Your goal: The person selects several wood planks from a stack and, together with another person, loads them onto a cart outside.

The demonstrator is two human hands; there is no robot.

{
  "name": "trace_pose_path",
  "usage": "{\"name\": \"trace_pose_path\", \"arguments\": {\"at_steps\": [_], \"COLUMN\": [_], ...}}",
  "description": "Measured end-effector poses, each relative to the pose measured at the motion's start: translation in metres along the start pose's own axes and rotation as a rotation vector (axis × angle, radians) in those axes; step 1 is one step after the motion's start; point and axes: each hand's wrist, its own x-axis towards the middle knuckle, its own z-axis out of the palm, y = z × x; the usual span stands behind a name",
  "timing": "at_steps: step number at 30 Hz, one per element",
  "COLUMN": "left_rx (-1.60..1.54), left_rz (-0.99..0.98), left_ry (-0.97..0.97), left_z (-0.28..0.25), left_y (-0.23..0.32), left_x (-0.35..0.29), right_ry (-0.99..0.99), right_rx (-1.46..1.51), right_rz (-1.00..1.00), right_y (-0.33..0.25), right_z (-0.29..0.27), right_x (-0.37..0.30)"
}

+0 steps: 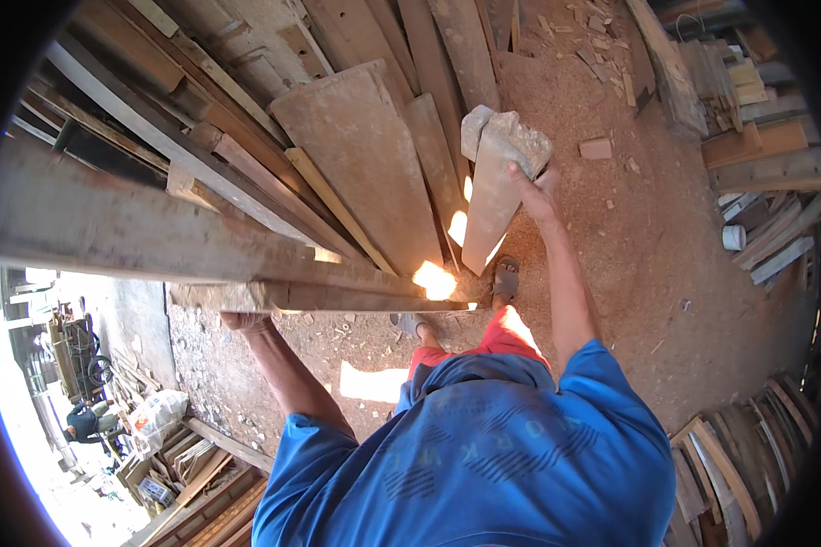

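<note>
The board (494,205) is in the right grip (538,190), at the person's front right. The thumb lies across its face beside the right edge, near the rough, chipped upper end, while the other fingers pass out of sight behind it. That grip is closed on the edge, as far as the visible part shows. From there the board's long axis runs down and slightly left, narrowing in view toward the right sandal (507,276); whether its lower end touches the floor (629,301) cannot be told.

The left grip (246,321) is well apart from the board, out on the person's left. It sits against the underside of a beam (337,297), close to the beam's rough left end. Its fingers are hidden under the wood, so how far they are curled cannot be told. The beam's long axis runs from this hand rightward, toward the feet.

Board and beam thus lie at a wide angle in view, their far ends drawing near each other by the feet, their near ends one to each hand. Between them leans a wide plank (356,155), with narrower planks (440,150) just beside it.
</note>
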Motion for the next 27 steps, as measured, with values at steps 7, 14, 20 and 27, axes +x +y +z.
{"name": "trace_pose_path", "arguments": {"at_steps": [7,14,20,27], "left_rx": [-0.081,0.172,0.376,1.23], "left_rz": [-0.218,-0.307,-0.175,-0.33], "left_ry": [-0.108,0.147,0.323,0.567], "left_z": [-0.019,-0.002,0.087,0.064], "left_y": [-0.039,-0.067,-0.108,-0.135], "left_x": [0.05,0.094,0.142,0.042], "right_ry": [0.031,-0.032,-0.163,-0.148], "right_rx": [-0.029,0.023,0.122,-0.162], "right_rz": [-0.219,-0.277,-0.448,-0.469], "right_y": [-0.101,-0.159,-0.202,-0.228], "right_z": [-0.008,-0.026,-0.065,-0.02], "right_x": [-0.006,0.005,0.012,-0.022]}}
